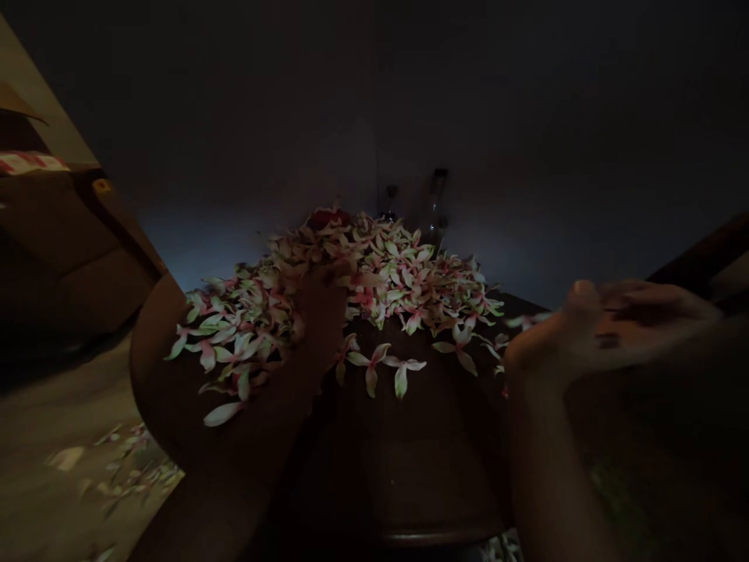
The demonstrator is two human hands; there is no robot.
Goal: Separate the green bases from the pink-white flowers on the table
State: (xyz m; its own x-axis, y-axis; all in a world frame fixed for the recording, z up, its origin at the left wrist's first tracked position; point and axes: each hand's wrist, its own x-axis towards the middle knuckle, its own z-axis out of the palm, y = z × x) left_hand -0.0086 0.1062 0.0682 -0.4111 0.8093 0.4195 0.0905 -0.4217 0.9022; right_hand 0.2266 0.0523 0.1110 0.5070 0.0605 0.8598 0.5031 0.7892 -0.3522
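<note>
A broad heap of pale flowers [403, 269] with pink centres and greenish tips lies on a dark, rounded wooden table [409, 460]. My left hand [321, 308] reaches into the middle of the heap; deep shadow and the blossoms hide its fingers. To the right of the heap, my right hand [620, 320] is raised above the table's edge, with its thumb up and its fingers curled round. Whatever it may hold is too dark and blurred to name. A few single flowers [371, 367] lie apart at the front of the heap.
Behind the heap, a slim glass bottle [436, 203] and a smaller dark one [391, 204] stand near the wall [263, 117]. Something red [328, 217] shows at the heap's top. Cardboard boxes [76, 234] sit at left; fallen petals [137, 464] litter the floor.
</note>
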